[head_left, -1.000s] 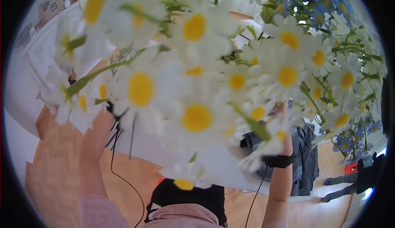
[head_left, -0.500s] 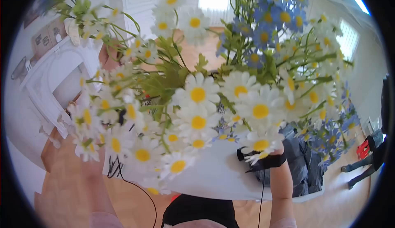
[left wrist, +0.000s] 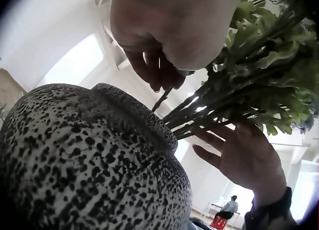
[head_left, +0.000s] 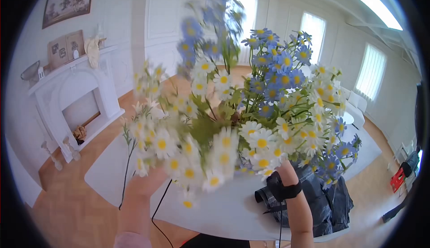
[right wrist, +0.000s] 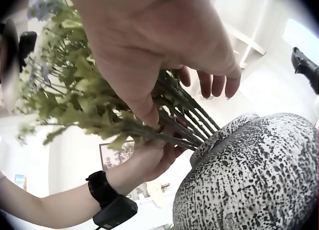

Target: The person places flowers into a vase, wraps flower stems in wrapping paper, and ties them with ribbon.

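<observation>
A big bunch of white daisies and blue flowers stands before me, hiding both hands in the head view. Its green stems run into the mouth of a round, black-speckled white vase. My left hand is by the vase's mouth, its curled fingertips pinching a dark stem. On the other side of the bunch, my right hand cups loosely about the stems, its thumb against them and its fingers apart. The vase is also close below this hand in the right wrist view.
A white table lies beneath the flowers. Crumpled black sheeting is on its right side, and a loose green stem lies at the left. A cable trails from my left wrist. A white fireplace stands far left.
The head view has tilted up, showing more room. The flowers, earlier close over the camera, now stand farther off; the blue ones at upper left are blurred with motion.
</observation>
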Demonstrator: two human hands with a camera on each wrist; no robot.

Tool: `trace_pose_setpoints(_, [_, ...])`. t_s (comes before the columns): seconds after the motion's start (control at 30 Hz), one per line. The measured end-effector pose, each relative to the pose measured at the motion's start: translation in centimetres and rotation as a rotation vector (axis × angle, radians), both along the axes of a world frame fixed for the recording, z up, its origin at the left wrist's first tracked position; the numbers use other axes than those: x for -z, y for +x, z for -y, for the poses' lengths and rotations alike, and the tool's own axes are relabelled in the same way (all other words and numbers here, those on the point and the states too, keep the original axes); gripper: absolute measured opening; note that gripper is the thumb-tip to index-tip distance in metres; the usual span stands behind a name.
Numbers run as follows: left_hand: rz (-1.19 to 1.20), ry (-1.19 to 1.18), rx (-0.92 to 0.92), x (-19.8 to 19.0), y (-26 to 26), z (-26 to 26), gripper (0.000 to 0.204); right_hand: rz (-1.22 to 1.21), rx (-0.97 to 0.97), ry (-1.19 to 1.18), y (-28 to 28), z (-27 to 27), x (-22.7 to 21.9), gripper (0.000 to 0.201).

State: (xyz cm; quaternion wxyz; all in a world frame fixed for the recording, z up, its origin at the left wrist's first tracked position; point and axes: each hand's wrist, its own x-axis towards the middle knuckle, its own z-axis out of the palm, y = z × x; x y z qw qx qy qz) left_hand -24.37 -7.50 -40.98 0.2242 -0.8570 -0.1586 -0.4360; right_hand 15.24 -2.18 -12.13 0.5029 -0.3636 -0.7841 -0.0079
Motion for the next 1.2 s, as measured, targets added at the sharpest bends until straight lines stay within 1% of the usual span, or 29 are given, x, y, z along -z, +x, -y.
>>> trace_pose_setpoints(0.03, [0.007,0.005,0.004,-1.4,0.9,-1.1,0.022,-0.012,-0.017,-0.002,0.2,0.3,0.1,0.036])
trace_pose_setpoints(0.07, [0.015,0.007,0.008,-4.2,3.1,-3.1,0.022,-0.023,-0.034,-0.006,1.0,1.2,1.3,0.036])
trace_pose_setpoints(0.17, [0.039,0.004,0.020,-14.4,13.0,-10.3,0.022,-0.056,-0.083,-0.031,1.7,1.3,1.3,0.036])
trace_pose_setpoints(0.2, [0.047,0.005,0.024,-16.4,16.0,-11.8,0.022,-0.067,-0.099,-0.038,1.1,0.9,0.8,0.035])
trace_pose_setpoints(0.23, [0.054,0.004,0.030,-17.2,18.5,-12.5,0.022,-0.079,-0.114,-0.046,1.9,0.9,0.9,0.035])
trace_pose_setpoints(0.27, [0.059,-0.001,0.036,-12.2,13.7,-9.6,0.022,-0.093,-0.127,-0.059,1.1,0.0,-0.2,0.035])
trace_pose_setpoints(0.3, [0.065,-0.011,0.043,-3.4,5.0,-3.5,0.022,-0.108,-0.140,-0.076,0.9,0.0,0.1,0.035])
trace_pose_setpoints(0.33, [0.071,-0.024,0.048,1.6,0.4,0.2,0.022,-0.122,-0.153,-0.096,0.6,-0.3,0.0,0.035])
trace_pose_setpoints(0.4, [0.082,-0.046,0.058,-1.4,1.9,-2.3,0.021,-0.153,-0.181,-0.134,-0.8,-1.3,-0.5,0.035])
trace_pose_setpoints(0.47, [0.090,-0.055,0.066,-2.6,0.8,-3.4,0.021,-0.186,-0.210,-0.157,-0.6,-1.5,-0.2,0.034])
trace_pose_setpoints(0.5, [0.096,-0.058,0.070,-1.2,0.9,-2.5,0.021,-0.200,-0.225,-0.169,-1.3,-1.8,-0.3,0.034])
trace_pose_setpoints(0.53, [0.103,-0.061,0.074,4.5,-0.1,2.1,0.021,-0.214,-0.240,-0.180,-0.8,-1.2,0.6,0.034])
trace_pose_setpoints(0.57, [0.113,-0.063,0.077,3.4,1.6,1.0,0.021,-0.225,-0.255,-0.192,-1.8,-1.7,0.1,0.034])
trace_pose_setpoints(0.67, [0.169,-0.094,0.062,-7.8,15.1,-8.7,0.021,-0.234,-0.316,-0.259,-2.8,-1.3,1.6,0.033])
trace_pose_setpoints(0.7, [0.195,-0.114,0.043,-9.8,17.9,-10.7,0.021,-0.232,-0.347,-0.297,-2.1,-1.3,2.2,0.033])
trace_pose_setpoints(0.73, [0.221,-0.139,0.019,-9.9,18.9,-11.1,0.020,-0.231,-0.380,-0.341,4.7,7.8,11.7,0.033])
trace_pose_setpoints(0.77, [0.243,-0.167,-0.007,-6.9,17.2,-8.7,0.020,-0.234,-0.414,-0.388,3.9,8.1,12.4,0.033])
trace_pose_setpoints(0.8, [0.261,-0.193,-0.031,-8.5,18.3,-10.7,0.020,-0.241,-0.447,-0.432,3.3,7.9,12.6,0.033])
trace_pose_setpoints(0.83, [0.273,-0.213,-0.048,-7.5,18.3,-10.1,0.020,-0.254,-0.474,-0.469,2.9,6.9,12.2,0.033])
trace_pose_setpoints(0.87, [0.274,-0.228,-0.056,-8.4,18.2,-11.6,0.020,-0.278,-0.494,-0.496,2.7,7.2,13.0,0.032])
trace_pose_setpoints(0.9, [0.263,-0.237,-0.055,-7.4,16.0,-10.7,0.020,-0.313,-0.508,-0.513,2.8,6.5,12.9,0.032])
trace_pose_setpoints(0.93, [0.246,-0.245,-0.048,-7.8,15.6,-10.2,0.020,-0.353,-0.518,-0.525,3.3,5.0,12.2,0.032])
trace_pose_setpoints(0.97, [0.225,-0.260,-0.044,-7.5,12.9,-9.0,0.020,-0.398,-0.524,-0.539,3.9,4.3,12.2,0.032])
trace_pose_setpoints(1.03, [0.246,-0.356,-0.084,-6.9,9.4,-8.0,0.020,-0.488,-0.515,-0.578,5.7,6.6,14.8,0.032])
trace_pose_setpoints(1.07, [0.260,-0.404,-0.103,-7.4,8.3,-7.0,0.019,-0.530,-0.507,-0.597,7.0,7.4,15.3,0.032])
trace_pose_setpoints(1.1, [0.274,-0.449,-0.123,-8.1,7.0,-6.1,0.019,-0.569,-0.499,-0.613,6.5,6.3,15.3,0.031])
trace_pose_setpoints(1.13, [0.291,-0.494,-0.147,-8.7,6.0,-5.0,0.019,-0.605,-0.494,-0.630,7.4,6.3,15.6,0.031])
trace_pose_setpoints(1.17, [0.306,-0.535,-0.170,-7.9,4.5,-5.9,0.019,-0.642,-0.489,-0.643,7.6,6.8,16.2,0.031])
trace_pose_setpoints(1.2, [0.323,-0.567,-0.195,-8.1,3.4,-5.9,0.019,-0.654,-0.477,-0.644,6.8,7.5,15.4,0.031])
